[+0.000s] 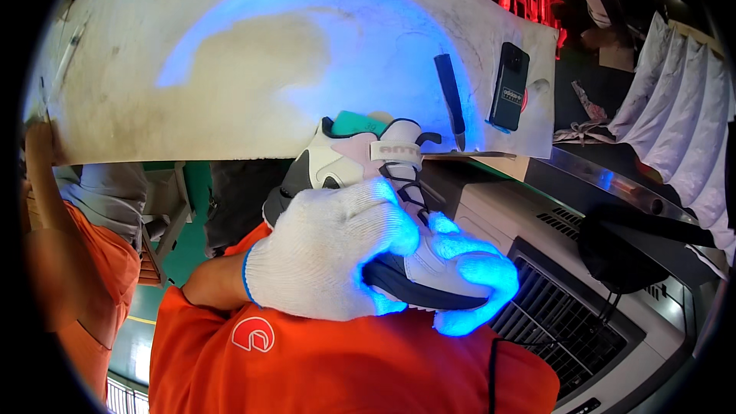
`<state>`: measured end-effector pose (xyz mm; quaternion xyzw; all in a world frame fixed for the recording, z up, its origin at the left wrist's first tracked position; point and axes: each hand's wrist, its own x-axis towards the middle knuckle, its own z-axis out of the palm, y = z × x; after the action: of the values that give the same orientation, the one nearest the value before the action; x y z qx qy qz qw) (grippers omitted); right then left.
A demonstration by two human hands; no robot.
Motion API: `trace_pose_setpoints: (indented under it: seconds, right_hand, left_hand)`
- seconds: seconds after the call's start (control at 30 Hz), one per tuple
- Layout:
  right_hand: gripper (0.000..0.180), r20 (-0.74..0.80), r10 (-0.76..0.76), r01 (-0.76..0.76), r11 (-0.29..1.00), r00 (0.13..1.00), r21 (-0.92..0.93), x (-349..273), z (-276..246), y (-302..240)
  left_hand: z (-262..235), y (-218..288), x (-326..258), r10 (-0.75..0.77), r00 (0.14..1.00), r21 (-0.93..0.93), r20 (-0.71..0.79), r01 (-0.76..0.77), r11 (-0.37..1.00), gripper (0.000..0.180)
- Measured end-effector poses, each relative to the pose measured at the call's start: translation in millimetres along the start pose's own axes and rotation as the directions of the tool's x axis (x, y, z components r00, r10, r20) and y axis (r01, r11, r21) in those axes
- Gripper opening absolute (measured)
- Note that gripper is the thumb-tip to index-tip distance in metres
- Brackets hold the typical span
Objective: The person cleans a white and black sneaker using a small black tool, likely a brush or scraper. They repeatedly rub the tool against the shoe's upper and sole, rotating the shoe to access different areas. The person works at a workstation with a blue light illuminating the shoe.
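Note:
A white and grey sneaker [345, 159] with a dark sole is held close in front of my orange shirt, its heel toward the table edge and its toe toward me. My left hand [330, 249], in a white knit glove, wraps the shoe's side and sole near the forefoot. My right hand [479, 272], gloved too and lit blue, closes round the toe. Black laces run over the tongue, below a pale strap [395, 151]. Something teal [359, 123] shows inside the shoe's opening. Parts of the sole are hidden by my hands.
On the pale table [253, 61], lit by a blue glow, lie a dark-handled pointed tool [451, 96] and a black phone [509, 86]. A machine with a black grille [567, 314] stands at my right, with a black bag [621, 249] on it. Another person in orange [107, 261] is at left.

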<state>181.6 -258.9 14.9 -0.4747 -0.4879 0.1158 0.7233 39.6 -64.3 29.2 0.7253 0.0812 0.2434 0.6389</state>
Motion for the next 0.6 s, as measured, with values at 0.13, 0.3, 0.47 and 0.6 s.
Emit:
trace_pose_setpoints:
  seconds: [0.13, 0.3, 0.47, 0.6]
  right_hand:
    - [0.044, -0.084, 0.581, -0.570, 0.812, 0.809, 0.125, -0.1, -11.1, 12.3]
    - [0.078, 0.270, 0.497, -0.521, 0.853, 0.825, 0.022, 17.3, -43.6, 99.8]
    - [0.085, 0.317, 0.380, -0.281, 0.906, 0.869, -0.316, 30.7, -45.5, 95.6]
    - [0.088, 0.349, 0.423, -0.345, 0.900, 0.836, -0.266, 25.9, -53.5, 98.7]
  left_hand:
    - [-2.1, 3.4, 31.4, -0.040, 0.987, 0.363, 0.155, -0.020, 0.931, 0.048]
    - [4.5, -17.6, 55.2, -0.210, 0.947, 0.713, 0.242, -0.027, 0.701, 0.054]
    - [6.0, -16.9, 63.6, -0.202, 0.932, 0.783, 0.302, -0.121, 0.611, 0.051]
    - [12.4, -16.2, 57.8, -0.215, 0.937, 0.768, 0.277, -0.082, 0.635, 0.052]
